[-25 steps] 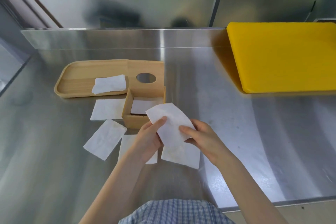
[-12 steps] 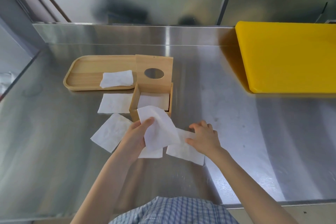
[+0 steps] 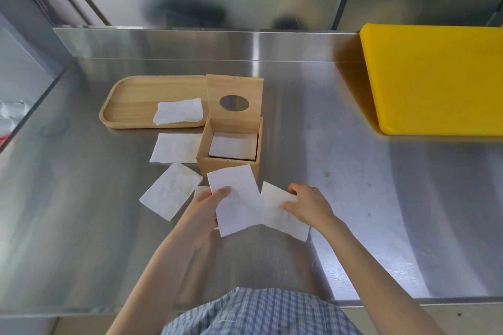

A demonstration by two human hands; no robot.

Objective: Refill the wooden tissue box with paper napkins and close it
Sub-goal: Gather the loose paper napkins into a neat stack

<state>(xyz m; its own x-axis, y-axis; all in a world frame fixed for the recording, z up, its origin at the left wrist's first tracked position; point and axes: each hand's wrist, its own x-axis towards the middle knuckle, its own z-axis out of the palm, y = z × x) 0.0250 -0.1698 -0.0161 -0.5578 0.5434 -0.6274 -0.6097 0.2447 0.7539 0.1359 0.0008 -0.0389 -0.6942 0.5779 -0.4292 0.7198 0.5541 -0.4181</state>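
Note:
The wooden tissue box point(image 3: 229, 167) stands open at mid-counter, its lid point(image 3: 234, 102) with an oval hole tipped up behind it. A white napkin point(image 3: 233, 145) lies flat inside. My left hand point(image 3: 206, 208) pinches a white napkin point(image 3: 236, 202) just in front of the box. My right hand point(image 3: 309, 205) grips another napkin point(image 3: 280, 216) that rests on the counter, partly under the held one. A further napkin is mostly hidden beneath my left hand.
A wooden tray point(image 3: 130, 99) left of the box carries a napkin stack point(image 3: 178, 114). Two loose napkins point(image 3: 175, 147) point(image 3: 170, 193) lie on the steel counter. A yellow cutting board point(image 3: 441, 79) fills the far right. The steel backsplash rises behind.
My right hand let go of the lifted napkin and dropped onto the napkin lying on the counter. My left hand keeps the first napkin, now held flatter.

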